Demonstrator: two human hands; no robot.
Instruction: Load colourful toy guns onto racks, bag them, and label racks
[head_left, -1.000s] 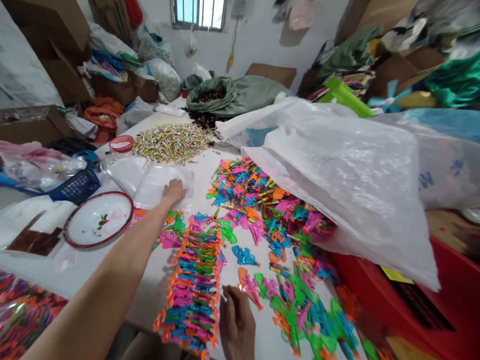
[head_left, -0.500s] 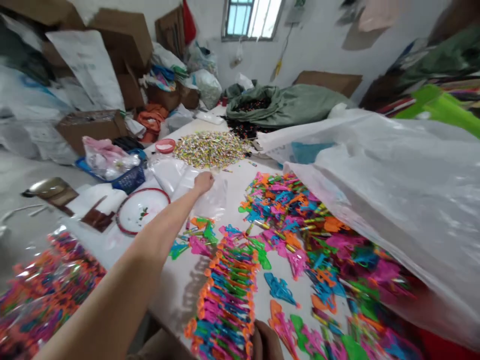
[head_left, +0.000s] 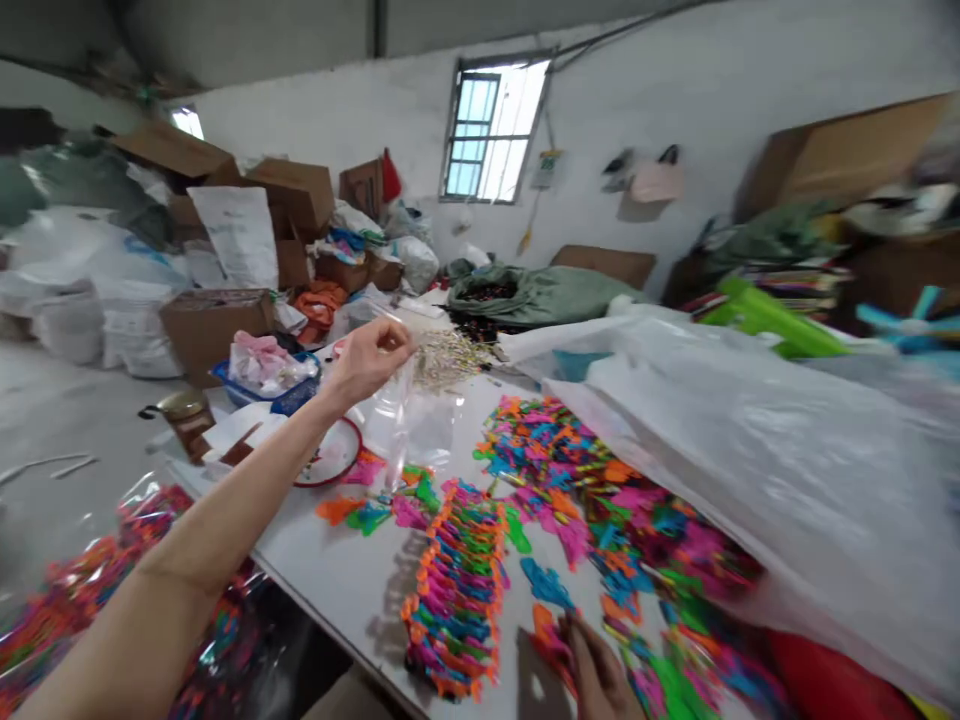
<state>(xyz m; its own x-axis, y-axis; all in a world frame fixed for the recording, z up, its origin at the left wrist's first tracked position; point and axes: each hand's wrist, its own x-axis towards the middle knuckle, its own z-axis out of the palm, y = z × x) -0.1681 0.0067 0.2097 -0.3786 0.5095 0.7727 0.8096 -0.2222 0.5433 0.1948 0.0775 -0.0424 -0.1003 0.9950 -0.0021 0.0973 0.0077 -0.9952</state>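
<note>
My left hand [head_left: 367, 358] is raised above the white table [head_left: 352, 580], pinching the top of a clear plastic bag [head_left: 401, 420] that hangs down from it. Below lies a neat row of stacked colourful plastic toys [head_left: 454, 590]. My right hand [head_left: 596, 675] rests at the table's near edge, its fingers touching loose toys beside that row. A wide scatter of the same toys [head_left: 600, 500] covers the table to the right.
A big white plastic sack [head_left: 750, 440] lies along the right. A red-rimmed enamel plate [head_left: 334, 462], a blue basket [head_left: 289, 395] and a heap of small sweets [head_left: 446, 358] sit further back. A bag of packed toys [head_left: 90, 590] lies at lower left. Cardboard boxes line the wall.
My left hand has lifted off the pile of clear bags with one bag pinched in it. The camera has tilted up, showing more of the room.
</note>
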